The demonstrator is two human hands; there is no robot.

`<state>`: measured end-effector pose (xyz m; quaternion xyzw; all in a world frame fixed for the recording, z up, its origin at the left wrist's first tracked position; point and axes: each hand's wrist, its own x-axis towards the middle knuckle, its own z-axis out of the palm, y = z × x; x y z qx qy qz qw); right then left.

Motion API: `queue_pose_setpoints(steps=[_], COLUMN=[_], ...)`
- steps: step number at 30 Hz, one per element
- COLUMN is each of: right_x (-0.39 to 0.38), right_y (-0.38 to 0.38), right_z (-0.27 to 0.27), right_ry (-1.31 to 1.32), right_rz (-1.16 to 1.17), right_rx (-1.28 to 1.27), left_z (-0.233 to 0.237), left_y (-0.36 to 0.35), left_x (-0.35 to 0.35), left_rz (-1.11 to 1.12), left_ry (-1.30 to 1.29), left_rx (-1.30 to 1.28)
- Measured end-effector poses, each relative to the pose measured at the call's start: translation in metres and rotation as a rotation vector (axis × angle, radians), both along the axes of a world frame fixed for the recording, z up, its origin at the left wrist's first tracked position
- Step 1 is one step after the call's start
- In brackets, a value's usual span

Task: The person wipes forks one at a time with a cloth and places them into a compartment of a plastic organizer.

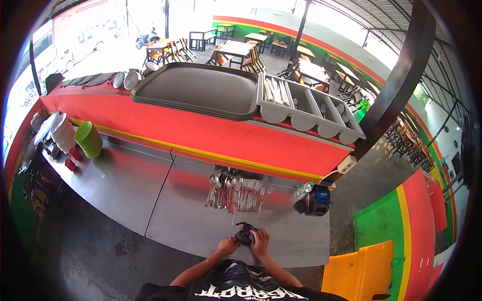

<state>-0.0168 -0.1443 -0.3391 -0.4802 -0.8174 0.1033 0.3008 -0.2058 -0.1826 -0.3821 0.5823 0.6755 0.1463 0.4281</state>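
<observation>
Near the front edge of the steel counter (196,210), both my hands are at a dark, crumpled cloth (244,235). My left hand (228,246) is closed at the cloth's left side; what its fingers hold is hidden. On the right side my right hand (260,242) grips the cloth with bent fingers. Just beyond the cloth lie spoons (221,190) on the left and forks (248,194) on the right, in a row, with a few handles reaching toward the cloth.
Stacked trays (201,90) and a grey cutlery box (306,108) stand on the red ledge (201,135). Green bowls (88,140) and red cups (70,164) are at the left. A black bag (319,200) stands right, above a yellow bin (359,273).
</observation>
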Motion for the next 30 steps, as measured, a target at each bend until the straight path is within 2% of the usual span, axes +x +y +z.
queue_pose_setpoints(steps=[4, 8, 10, 16, 21, 23, 27, 30], right_x=[0.009, 0.008, 0.006, 0.01, 0.048, 0.058, 0.056, 0.045], right_y=[0.012, 0.016, 0.016, 0.04, 0.097, 0.119, 0.134, 0.124], right_z=[0.005, -0.008, -0.009, -0.027, -0.039, -0.005, 0.092, 0.135], right_ry=[-0.031, 0.107, 0.154, 0.206, 0.18, 0.353, 0.646, 0.76], right_rz=[0.042, -0.017, -0.041, -0.244, -0.654, -0.727, -0.595, -0.541], right_rx=[-0.042, -0.053, -0.061, -0.012, -0.121, 0.002, 0.204, 0.337], left_z=[0.001, -0.016, -0.007, 0.015, 0.018, 0.013, -0.003, 0.011], left_y=[0.001, 0.003, 0.002, 0.0, -0.004, -0.004, -0.002, 0.0], left_x=[0.003, 0.005, 0.004, 0.004, 0.0, -0.002, -0.001, -0.002], left_rz=[-0.01, 0.004, 0.003, 0.024, 0.014, -0.007, -0.018, -0.024], left_ry=[-0.003, -0.024, -0.034, -0.087, -0.118, -0.129, -0.112, -0.108], left_rx=[0.048, 0.082, 0.078, 0.03, -0.003, 0.053, 0.067, -0.023])
